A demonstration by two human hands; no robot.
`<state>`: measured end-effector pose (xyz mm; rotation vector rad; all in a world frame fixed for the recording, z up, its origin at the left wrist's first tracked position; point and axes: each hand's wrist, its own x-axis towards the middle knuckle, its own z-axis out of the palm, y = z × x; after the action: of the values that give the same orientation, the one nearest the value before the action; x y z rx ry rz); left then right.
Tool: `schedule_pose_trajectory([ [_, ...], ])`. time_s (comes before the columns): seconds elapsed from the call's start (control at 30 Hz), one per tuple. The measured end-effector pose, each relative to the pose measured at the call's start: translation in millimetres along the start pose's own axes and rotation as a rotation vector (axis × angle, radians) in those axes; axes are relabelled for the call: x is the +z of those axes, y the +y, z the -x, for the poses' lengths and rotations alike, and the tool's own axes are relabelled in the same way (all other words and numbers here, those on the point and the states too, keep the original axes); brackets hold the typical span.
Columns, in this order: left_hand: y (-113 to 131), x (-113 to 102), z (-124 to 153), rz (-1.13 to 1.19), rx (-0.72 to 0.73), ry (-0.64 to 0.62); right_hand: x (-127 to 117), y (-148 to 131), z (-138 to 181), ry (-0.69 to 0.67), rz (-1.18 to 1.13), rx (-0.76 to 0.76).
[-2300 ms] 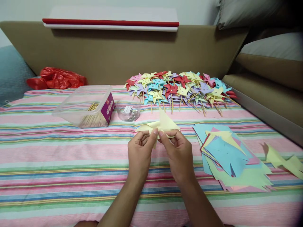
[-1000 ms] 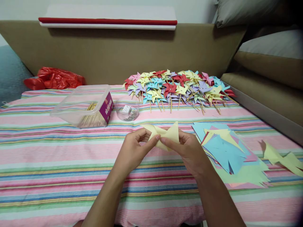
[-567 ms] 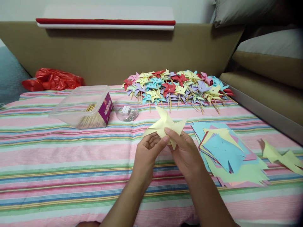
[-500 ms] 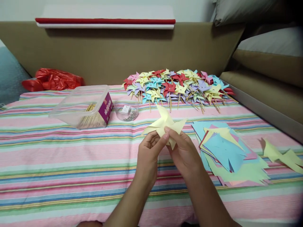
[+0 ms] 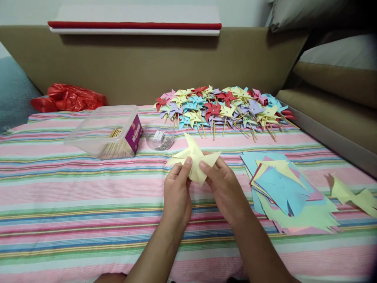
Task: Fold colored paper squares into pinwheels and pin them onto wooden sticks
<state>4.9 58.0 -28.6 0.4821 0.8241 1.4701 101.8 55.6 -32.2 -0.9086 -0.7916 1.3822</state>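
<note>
A pale yellow paper pinwheel [image 5: 194, 159], its blades folded in toward the middle, is held up between both hands above the striped cloth. My left hand [image 5: 178, 186] pinches its left side, thumb on the front near the centre and fingers behind. On the right, my right hand [image 5: 225, 184] grips it with the thumb pressed on a blade and the other fingers partly hidden behind the paper. No stick shows on this pinwheel. Beyond my hands sits a round clear tub [image 5: 160, 139] with small metal pins and a white label inside.
A clear plastic box [image 5: 88, 135] holds wooden sticks at the left. Many finished pinwheels [image 5: 212, 110] on sticks lie at the back. Cut coloured paper sheets [image 5: 281, 188] are stacked at right, beside a loose yellow paper piece [image 5: 352, 196]. A red plastic bag [image 5: 70, 98] lies back left.
Both hands and the yellow pinwheel have shifted left and the pinwheel has turned a little. My left thumb has moved from over the right thumb to the left of the centre; the thumbs are now apart.
</note>
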Motion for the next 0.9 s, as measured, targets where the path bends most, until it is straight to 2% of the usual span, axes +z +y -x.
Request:
schedule_pose_trajectory([
  [0.1, 5, -4, -7, 0.034, 0.016, 0.069, -8, 0, -1, 0.006, 0.166, -0.220],
  [0.2, 9, -8, -11, 0.041, 0.026, 0.115, -15, 0, 0, -0.068, 0.528, -0.494],
  [0.3, 11, -11, -12, 0.034, 0.047, 0.100, -18, 0, 2, -0.140, 0.774, -0.602],
  [0.4, 11, -11, -10, 0.009, 0.055, 0.077, -16, -1, 2, -0.134, 0.818, -0.589],
  [0.67, 6, -6, -4, -0.173, 0.118, 0.068, -11, -1, -1, 0.028, 0.495, -0.383],
  [0.9, 0, -8, -2, -0.317, 0.183, 0.017, -10, -1, -1, 0.131, 0.461, -0.316],
])
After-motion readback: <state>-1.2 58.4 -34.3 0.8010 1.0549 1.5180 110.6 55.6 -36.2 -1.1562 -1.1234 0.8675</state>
